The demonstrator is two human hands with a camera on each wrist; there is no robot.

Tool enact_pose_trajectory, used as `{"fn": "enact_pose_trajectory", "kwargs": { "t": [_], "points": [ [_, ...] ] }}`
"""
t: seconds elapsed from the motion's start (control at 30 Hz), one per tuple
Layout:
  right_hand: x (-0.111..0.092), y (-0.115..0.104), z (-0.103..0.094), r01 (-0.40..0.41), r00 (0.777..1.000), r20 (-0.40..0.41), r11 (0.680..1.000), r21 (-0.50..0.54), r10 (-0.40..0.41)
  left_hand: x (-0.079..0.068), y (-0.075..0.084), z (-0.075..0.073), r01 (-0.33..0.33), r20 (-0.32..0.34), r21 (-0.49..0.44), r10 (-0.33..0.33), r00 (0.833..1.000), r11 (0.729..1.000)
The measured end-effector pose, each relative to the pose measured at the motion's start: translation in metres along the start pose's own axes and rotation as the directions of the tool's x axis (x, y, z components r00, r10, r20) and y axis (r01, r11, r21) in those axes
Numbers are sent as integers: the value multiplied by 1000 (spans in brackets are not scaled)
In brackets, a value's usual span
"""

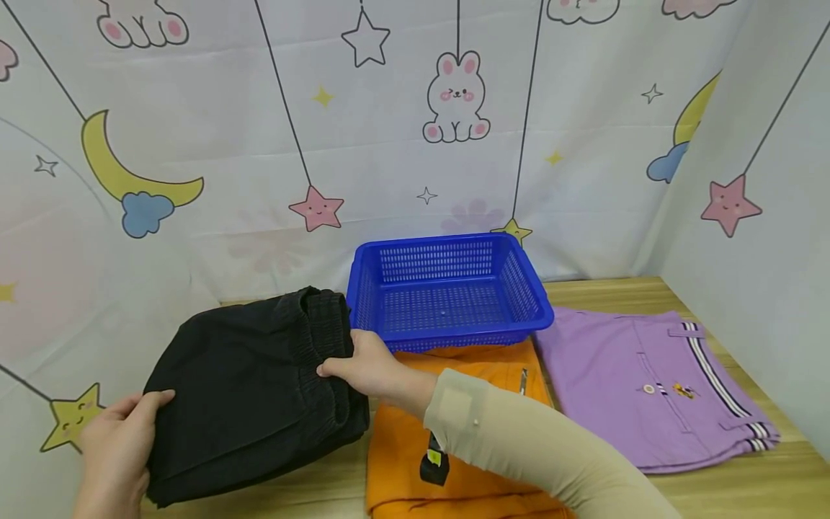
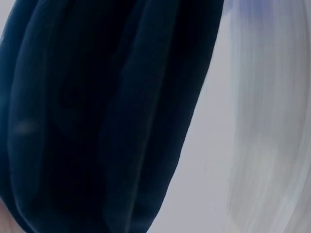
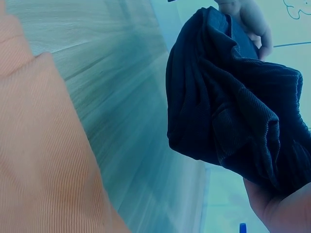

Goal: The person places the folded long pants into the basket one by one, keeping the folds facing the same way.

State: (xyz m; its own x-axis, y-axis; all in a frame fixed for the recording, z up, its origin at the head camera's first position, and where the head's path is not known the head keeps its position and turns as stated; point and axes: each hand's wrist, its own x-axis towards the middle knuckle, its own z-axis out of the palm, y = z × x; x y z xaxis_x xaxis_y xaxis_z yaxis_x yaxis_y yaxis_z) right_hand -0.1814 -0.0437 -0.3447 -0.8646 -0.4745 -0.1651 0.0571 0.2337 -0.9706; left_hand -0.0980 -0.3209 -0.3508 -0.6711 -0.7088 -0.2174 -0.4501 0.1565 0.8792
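Folded black trousers [image 1: 240,389] are held up between both hands, at the left of the head view. My left hand [image 1: 123,447] grips their left edge, thumb on top and fingers underneath. At the gathered elastic waistband, my right hand [image 1: 369,367] pinches the other end, thumb over the cloth. The right wrist view shows the layered folds of the black trousers [image 3: 228,102] raised off the wooden table, with a hand at each end. Dark folds of the trousers [image 2: 107,107] fill much of the left wrist view.
A blue plastic basket [image 1: 447,331] stands at the back against the patterned curtain. Folded orange trousers [image 1: 467,375] lie in front of it, partly beneath my right forearm. Folded purple trousers [image 1: 616,389] lie on the right of the wooden table [image 1: 609,292]. A black strap piece [image 1: 434,467] rests on the orange cloth.
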Motion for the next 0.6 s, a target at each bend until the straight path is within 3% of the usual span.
{"fn": "enact_pose_trajectory", "kwargs": {
  "t": [0.33,0.6],
  "points": [
    [1,1,-4,-25,999,-25,1000,-16,24,-1,2,2,4,7,-22,-4,1000,1000],
    [0,-1,-9,-9,1000,-4,1000,27,9,-3,3,3,-8,-8,-62,7,1000,998]
  ]
}}
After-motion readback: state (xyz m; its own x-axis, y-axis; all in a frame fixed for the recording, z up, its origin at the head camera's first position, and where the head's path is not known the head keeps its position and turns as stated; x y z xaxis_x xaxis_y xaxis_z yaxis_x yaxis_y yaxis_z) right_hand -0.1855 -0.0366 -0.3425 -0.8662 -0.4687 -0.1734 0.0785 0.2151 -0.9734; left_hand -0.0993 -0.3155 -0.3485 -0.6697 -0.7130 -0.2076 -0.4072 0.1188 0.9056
